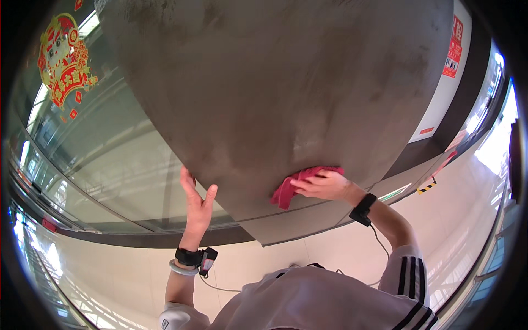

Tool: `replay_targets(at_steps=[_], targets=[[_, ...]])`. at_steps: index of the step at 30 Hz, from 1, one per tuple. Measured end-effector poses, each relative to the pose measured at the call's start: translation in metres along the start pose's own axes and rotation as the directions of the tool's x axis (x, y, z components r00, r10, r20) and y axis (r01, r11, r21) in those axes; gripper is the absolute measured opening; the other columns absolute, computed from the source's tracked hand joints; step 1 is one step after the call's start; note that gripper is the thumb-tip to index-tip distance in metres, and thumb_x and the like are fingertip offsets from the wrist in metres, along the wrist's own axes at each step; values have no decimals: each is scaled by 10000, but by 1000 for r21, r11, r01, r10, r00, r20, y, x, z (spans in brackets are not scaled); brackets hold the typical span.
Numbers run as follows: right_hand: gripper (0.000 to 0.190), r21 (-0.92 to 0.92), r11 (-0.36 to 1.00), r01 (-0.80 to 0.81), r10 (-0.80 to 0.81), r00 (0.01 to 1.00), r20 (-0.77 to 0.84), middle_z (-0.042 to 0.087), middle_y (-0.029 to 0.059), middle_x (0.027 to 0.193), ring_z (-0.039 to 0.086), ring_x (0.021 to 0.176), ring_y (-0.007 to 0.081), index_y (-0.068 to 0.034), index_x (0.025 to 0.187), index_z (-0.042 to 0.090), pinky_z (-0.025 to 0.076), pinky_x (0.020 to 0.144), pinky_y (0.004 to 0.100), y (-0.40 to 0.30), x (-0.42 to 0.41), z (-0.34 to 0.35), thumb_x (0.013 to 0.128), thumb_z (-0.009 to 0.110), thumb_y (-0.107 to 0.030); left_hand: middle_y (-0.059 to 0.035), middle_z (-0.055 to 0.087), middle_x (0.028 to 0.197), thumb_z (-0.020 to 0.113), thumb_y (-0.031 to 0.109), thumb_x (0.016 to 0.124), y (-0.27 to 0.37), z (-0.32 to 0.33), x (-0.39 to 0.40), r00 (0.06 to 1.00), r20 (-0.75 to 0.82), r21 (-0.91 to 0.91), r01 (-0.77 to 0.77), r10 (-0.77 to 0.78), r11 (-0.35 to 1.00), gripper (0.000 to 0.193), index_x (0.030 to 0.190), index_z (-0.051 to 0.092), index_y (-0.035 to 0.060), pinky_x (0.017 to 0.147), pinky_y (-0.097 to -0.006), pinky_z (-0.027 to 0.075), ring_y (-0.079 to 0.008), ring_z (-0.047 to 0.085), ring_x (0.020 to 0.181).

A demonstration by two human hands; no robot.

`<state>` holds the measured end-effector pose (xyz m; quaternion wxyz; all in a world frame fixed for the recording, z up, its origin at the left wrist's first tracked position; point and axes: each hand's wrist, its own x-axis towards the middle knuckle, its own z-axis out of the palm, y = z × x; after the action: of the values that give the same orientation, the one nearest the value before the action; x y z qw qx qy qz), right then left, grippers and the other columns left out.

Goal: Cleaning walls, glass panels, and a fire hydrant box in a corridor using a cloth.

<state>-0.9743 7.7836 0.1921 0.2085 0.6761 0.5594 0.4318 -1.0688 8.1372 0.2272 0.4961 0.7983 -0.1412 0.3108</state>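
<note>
My right hand (324, 185) holds a crumpled dark red cloth (288, 189) flat against a large grey-brown wall panel (264, 103), low on its face. Darker smudges and streaks mark the panel above the cloth. To the left, my left hand (199, 202) is raised at the panel's edge beside the glass, fingers spread and holding nothing; whether its fingertips touch the edge cannot be told. Both wrists wear black straps with small devices and cables.
Glass panes (123, 165) with a red and gold festive sticker (66, 62) stand left of the panel. On the right are a white cabinet door (437, 99) with red signs, a green sign (395, 192) and black-yellow tape (426, 186). Pale floor tiles (123, 268) lie below.
</note>
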Motion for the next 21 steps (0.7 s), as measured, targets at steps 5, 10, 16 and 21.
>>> replay_targets(at_steps=[5, 10, 16, 21], targets=[[296, 129, 685, -717, 716, 628, -306, 537, 93, 1261, 542, 1087, 297, -213, 989, 623, 386, 771, 386, 90, -28, -43, 694, 632, -195, -160, 260, 1435, 618, 137, 883, -18, 5, 11, 990, -64, -134, 115, -124, 984, 788, 1437, 72, 14, 1093, -370, 205, -265, 265, 1327], [345, 362, 100, -927, 746, -171, -644, 476, 231, 1295, 481, 1171, 358, -58, 1237, 557, 377, 930, 422, 150, -34, -46, 902, 491, -106, -162, 289, 1398, 641, 119, 864, -19, 25, 16, 974, -188, -100, 113, -130, 989, 815, 1426, 60, 10, 1083, -354, 214, -245, 295, 1283], [296, 279, 369, -886, 924, 320, -208, 551, 113, 1070, 506, 1013, 349, -102, 1102, 605, 349, 870, 431, 51, 85, -46, 820, 556, -177, -167, 286, 1389, 654, 116, 849, -24, 20, 14, 965, -227, -19, 126, -127, 992, 822, 1412, 66, 1, 1073, -356, 239, -242, 313, 1262], [361, 234, 889, -392, 456, 792, -406, 467, 29, 1353, 490, 1166, 175, -195, 1092, 603, 438, 773, 318, 26, 124, -27, 738, 616, -265, -156, 278, 1399, 638, 115, 863, -43, 19, 8, 979, -193, -118, 42, -64, 992, 828, 1426, 41, 10, 1077, -351, 245, -226, 314, 1275]])
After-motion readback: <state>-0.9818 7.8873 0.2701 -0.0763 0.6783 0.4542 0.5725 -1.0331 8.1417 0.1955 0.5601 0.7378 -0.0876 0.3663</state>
